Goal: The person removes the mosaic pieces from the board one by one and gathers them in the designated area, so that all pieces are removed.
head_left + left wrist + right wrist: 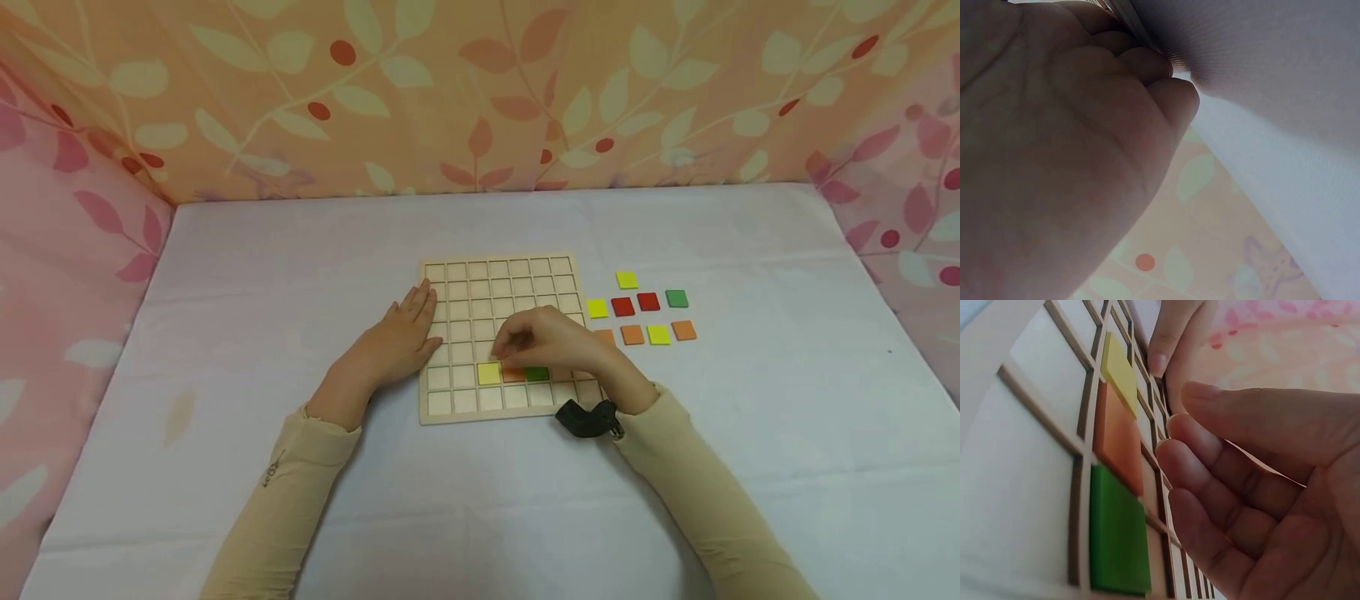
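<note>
A light wooden grid board (495, 415) lies on the white cloth. A yellow tile (488, 373), an orange tile (513, 376) and a green tile (537, 374) sit side by side in one of its lower rows. My left hand (393, 342) rests with fingers extended along the board's left edge; in the left wrist view its palm side (1072, 137) fills much of the frame. Over the board, my right hand (558, 337) hovers by the three tiles. The right wrist view shows its loosely bent fingers (1194, 472) holding nothing, beside the orange tile (1119, 437).
Right of the board lie several loose tiles, among them a yellow tile (627, 280), a red tile (648, 302), a green tile (677, 298) and an orange tile (684, 330). A black device (588, 418) is at my right wrist. Leaf-patterned curtains (480, 100) border the table.
</note>
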Demonstrator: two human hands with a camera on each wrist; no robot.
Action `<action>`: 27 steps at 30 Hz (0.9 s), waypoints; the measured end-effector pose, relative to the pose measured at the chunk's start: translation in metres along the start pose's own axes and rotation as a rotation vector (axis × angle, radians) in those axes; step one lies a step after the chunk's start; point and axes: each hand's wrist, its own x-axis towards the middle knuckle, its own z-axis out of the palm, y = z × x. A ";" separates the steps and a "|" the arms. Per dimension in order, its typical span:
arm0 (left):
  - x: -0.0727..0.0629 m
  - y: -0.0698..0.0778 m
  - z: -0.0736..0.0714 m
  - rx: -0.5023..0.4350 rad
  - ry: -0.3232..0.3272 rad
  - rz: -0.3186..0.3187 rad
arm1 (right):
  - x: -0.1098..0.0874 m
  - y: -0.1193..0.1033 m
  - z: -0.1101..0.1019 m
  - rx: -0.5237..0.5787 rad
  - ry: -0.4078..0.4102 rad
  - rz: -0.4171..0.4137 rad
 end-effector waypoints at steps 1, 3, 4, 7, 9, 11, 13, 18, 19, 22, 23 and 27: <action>0.000 0.000 0.000 0.000 0.002 0.000 | 0.001 0.000 0.001 -0.001 -0.005 -0.001; 0.000 0.000 0.001 0.001 0.004 0.000 | 0.004 -0.001 0.002 0.004 -0.013 0.001; 0.000 0.000 0.001 0.001 0.003 -0.001 | 0.005 -0.001 0.002 0.005 -0.018 0.004; 0.000 0.000 0.001 0.000 0.007 -0.002 | 0.008 -0.002 0.004 -0.003 -0.029 0.010; 0.000 0.000 0.001 0.001 0.007 -0.003 | 0.010 -0.003 0.005 -0.004 -0.034 0.008; 0.000 0.000 0.002 0.004 0.009 -0.002 | 0.012 -0.003 0.007 -0.010 -0.038 0.009; 0.001 -0.001 0.002 0.006 0.010 -0.002 | 0.013 -0.003 0.007 -0.013 -0.043 0.009; 0.001 -0.002 0.003 0.010 0.010 -0.001 | 0.015 -0.002 0.009 -0.015 -0.063 0.022; 0.001 -0.002 0.003 0.010 0.011 0.000 | 0.015 -0.002 0.009 -0.016 -0.067 0.024; 0.001 -0.002 0.003 0.012 0.015 0.004 | 0.016 -0.003 0.010 -0.017 -0.078 0.035; 0.001 -0.002 0.004 0.012 0.018 0.008 | 0.016 -0.003 0.010 -0.019 -0.081 0.037; 0.001 -0.002 0.004 0.010 0.019 0.007 | 0.015 -0.004 0.011 -0.038 -0.088 0.045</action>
